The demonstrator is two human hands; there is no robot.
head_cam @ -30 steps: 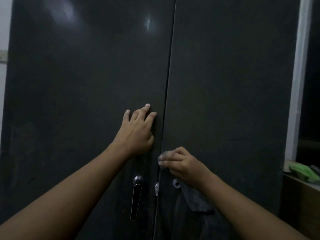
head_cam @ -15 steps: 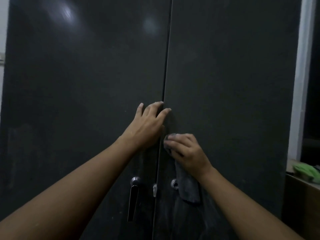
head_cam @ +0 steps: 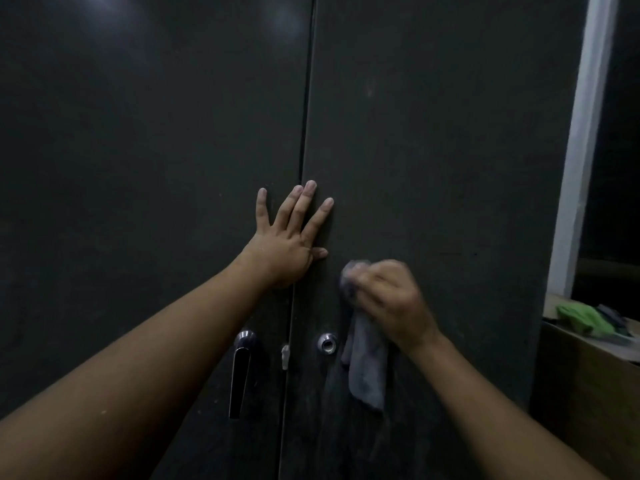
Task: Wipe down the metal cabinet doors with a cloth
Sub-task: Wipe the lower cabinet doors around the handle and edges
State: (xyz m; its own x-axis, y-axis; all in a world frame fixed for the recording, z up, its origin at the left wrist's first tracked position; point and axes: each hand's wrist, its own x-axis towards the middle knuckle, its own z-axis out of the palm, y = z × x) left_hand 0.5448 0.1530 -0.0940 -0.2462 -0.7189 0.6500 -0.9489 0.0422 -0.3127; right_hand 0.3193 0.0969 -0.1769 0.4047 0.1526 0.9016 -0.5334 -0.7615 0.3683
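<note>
The left door (head_cam: 138,168) and right door (head_cam: 433,133) are shut, so anything kept behind them is hidden. The left hand (head_cam: 287,251) is laid flat across their meeting edges, fingers straight and spread, its grip apart and empty. The cloth (head_cam: 367,368) is held against the right door near its inner edge, clamped in the grip of the blurred right hand (head_cam: 391,299). Its loose end hangs just beside the round lock (head_cam: 327,342). A lever handle (head_cam: 240,372) is seen at the left door's inner edge. Beyond the right door's outer edge, something green (head_cam: 581,318) is too dim to identify.
</note>
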